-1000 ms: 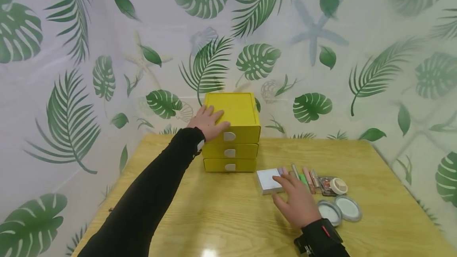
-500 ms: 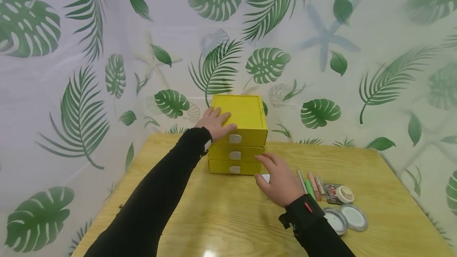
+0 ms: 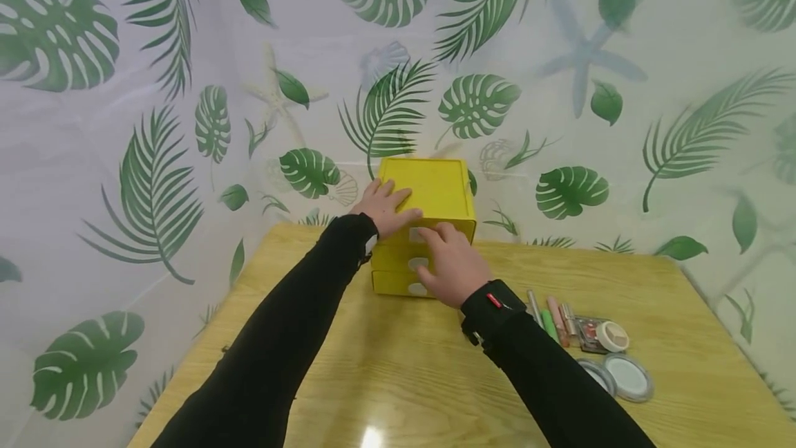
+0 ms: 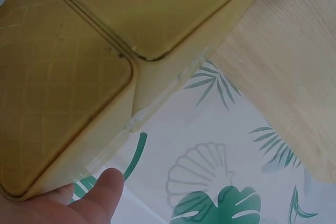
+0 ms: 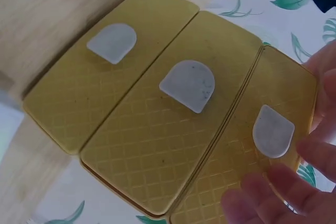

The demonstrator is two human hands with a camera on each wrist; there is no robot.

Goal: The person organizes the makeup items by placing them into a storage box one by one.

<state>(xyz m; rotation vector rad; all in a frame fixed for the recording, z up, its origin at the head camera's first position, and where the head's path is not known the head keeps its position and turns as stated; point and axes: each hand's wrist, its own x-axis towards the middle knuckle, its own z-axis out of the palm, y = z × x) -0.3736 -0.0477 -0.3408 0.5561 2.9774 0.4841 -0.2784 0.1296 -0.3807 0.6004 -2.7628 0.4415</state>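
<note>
A yellow three-drawer box [image 3: 429, 189] stands at the back of the table, each drawer front bearing a white tab. My left hand [image 3: 384, 211] rests on the top left edge of the box, fingers spread over the lid and thumb along the front edge. In front of the drawers is my right hand [image 3: 457, 268], its fingertips right at the top drawer [image 5: 283, 82], close to that drawer's white tab [image 5: 273, 131]. The middle tab [image 5: 190, 85] and the bottom tab [image 5: 112, 43] are uncovered in the right wrist view. All the drawers look closed.
Right of the box lie a silver tube [image 3: 533, 306], a green tube [image 3: 549, 325], a pink tube [image 3: 557, 316], a small palette [image 3: 591, 334] and a round cream-coloured case [image 3: 612, 336]. Nearer is an opened round silver-rimmed case [image 3: 628, 377]. A leaf-patterned sheet [image 3: 560, 137] hangs behind the wooden table [image 3: 373, 365].
My right hand has moved left and forward, from over the white box and tubes to the front of the top drawer. The left hand has stayed on the yellow box.
</note>
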